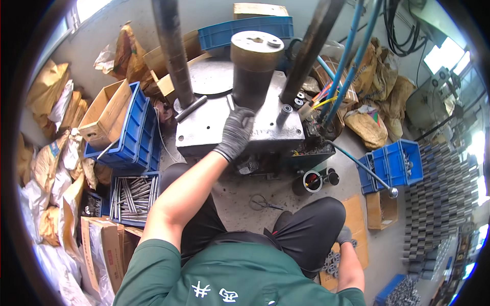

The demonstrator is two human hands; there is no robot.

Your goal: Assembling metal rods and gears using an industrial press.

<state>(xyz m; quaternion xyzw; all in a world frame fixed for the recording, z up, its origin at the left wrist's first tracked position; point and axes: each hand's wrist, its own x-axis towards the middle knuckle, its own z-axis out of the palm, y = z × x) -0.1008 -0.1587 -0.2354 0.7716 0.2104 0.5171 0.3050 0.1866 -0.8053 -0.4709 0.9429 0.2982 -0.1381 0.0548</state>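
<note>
Nearest, right of and below the press bed, the person's gloved right hand is beside the right knee, above several round, gear-like metal parts on cardboard; the parts overlap too much to count. The knee hides its fingers, so whether they are spread or pressed together cannot be told.

On the floor just in front of the bed lies one wire loop. Left of the bed, one blue crate holds many metal shafts.

Over the front middle of the bed, the gloved left hand has its fingers curled in, pinching one short, pale metal pin. The pin's long axis points away from the person, tilted slightly left, its free end near the one thick cylinder behind it.

One dark rod lies slantwise on the bed's left side, its far end turned right; one small tube stands on its right. Two dark columns rise at the bed's left and right.
</note>
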